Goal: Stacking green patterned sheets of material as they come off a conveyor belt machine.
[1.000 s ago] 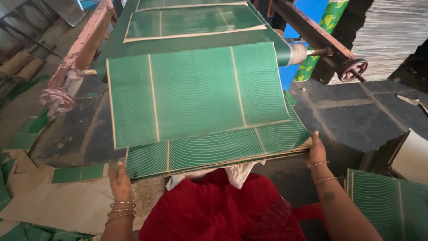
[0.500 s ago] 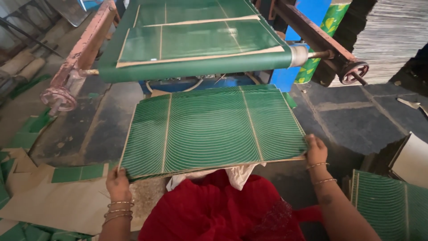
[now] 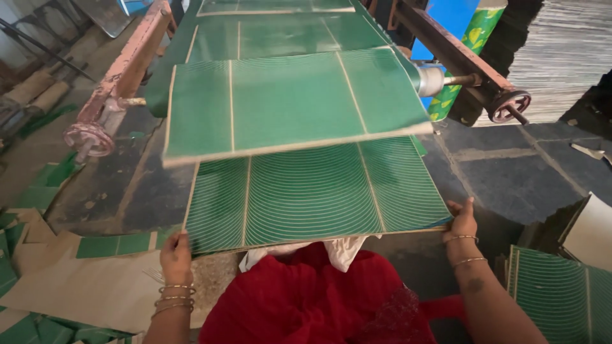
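Green printed cardboard sheets (image 3: 312, 194) lie stacked, left hand (image 3: 176, 251) and right hand (image 3: 463, 223) gripping their near corners; another green sheet (image 3: 287, 102) overhangs from the roller machine (image 3: 440, 79).

A printing workshop: roller machine (image 3: 440, 79) feeding green printed sheets (image 3: 293, 102), offcuts (image 3: 115, 244) about.

We see a stack of green printed sheets (image 3: 312, 194), patterned with thin pale curved lines and cream dividing stripes | it lies flat and nearly level, near corners lifted off the floor | a second green sheet (image 3: 287, 102) hangs above it, sloping off the roller, overlapping its far edge
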